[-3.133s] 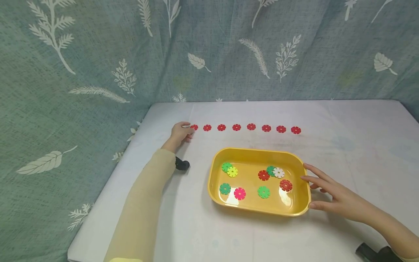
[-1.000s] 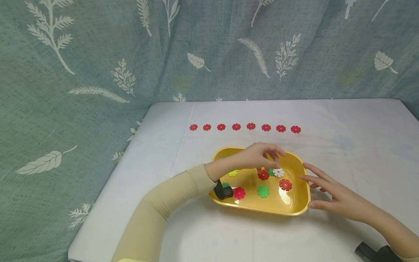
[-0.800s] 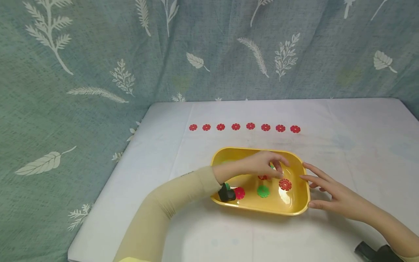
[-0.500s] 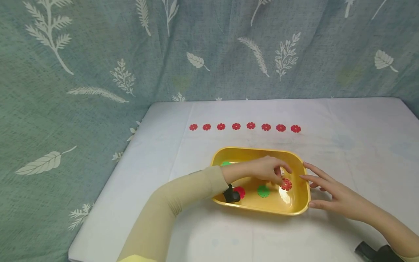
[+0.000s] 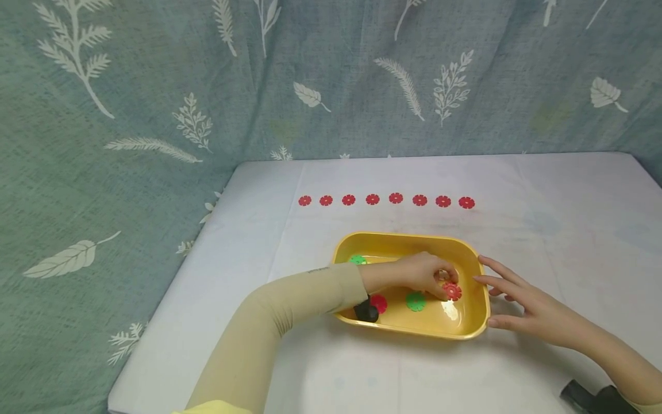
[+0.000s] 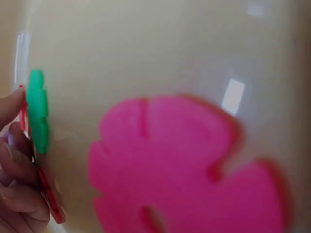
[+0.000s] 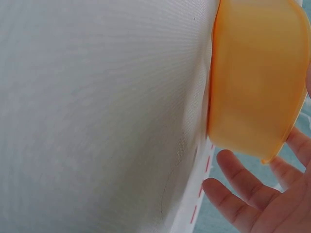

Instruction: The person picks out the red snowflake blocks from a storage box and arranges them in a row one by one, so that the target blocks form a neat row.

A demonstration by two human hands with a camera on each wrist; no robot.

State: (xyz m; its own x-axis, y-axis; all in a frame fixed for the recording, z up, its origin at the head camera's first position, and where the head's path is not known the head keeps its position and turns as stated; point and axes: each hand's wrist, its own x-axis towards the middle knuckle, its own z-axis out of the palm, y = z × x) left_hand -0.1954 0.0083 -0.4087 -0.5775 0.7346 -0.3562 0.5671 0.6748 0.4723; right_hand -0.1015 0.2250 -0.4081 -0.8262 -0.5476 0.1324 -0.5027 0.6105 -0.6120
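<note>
In the head view my left hand (image 5: 421, 272) reaches into a yellow plastic tray (image 5: 393, 244), thumb and fingers pinching a red snowflake disc (image 5: 454, 292) near the tray's right end. The left wrist view shows the fingertips (image 6: 14, 109) at a red edge, beside a green disc (image 6: 38, 111), with a pink disc (image 6: 165, 155) large in front. Other discs lie hidden under the hand and forearm. My right hand (image 5: 538, 310) rests its extended fingertips against the tray's right rim; in the right wrist view its fingers (image 7: 248, 184) are spread by the tray's side.
Several red snowflake discs (image 5: 373, 199) lie in a spaced straight row behind the tray on the white tabletop (image 5: 558, 230). Inside the tray are a green disc (image 5: 416, 302) and a pink disc (image 5: 379, 303). A leaf-patterned curtain (image 5: 331, 80) hangs along the back and left.
My left hand has moved from the left end of the red row into the tray, then lowered rightward onto the red disc. The right hand stays at the rim.
</note>
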